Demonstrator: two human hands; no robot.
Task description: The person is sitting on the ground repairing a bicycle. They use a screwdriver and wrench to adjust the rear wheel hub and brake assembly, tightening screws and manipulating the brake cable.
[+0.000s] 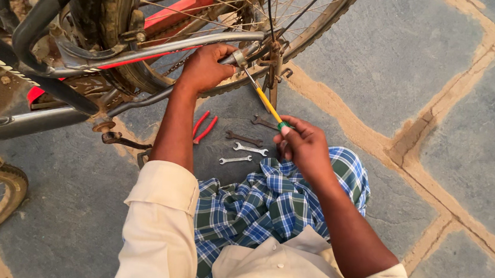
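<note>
Right hand [305,147] closes round a slim yellow-and-green plastic-handled screwdriver [266,102], its steel tip at the rear axle, eleven o'clock; left hand [204,67] clasps the smooth grey metal frame tube [167,45]; flat steel spanners [246,148] lie at six o'clock on rough stone

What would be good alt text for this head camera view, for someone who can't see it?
Seen from above, a person's left hand grips a bicycle frame by the rear wheel while the right hand holds a yellow-handled screwdriver to the axle. Four spanners and red-handled pliers lie on the stone floor.
</note>
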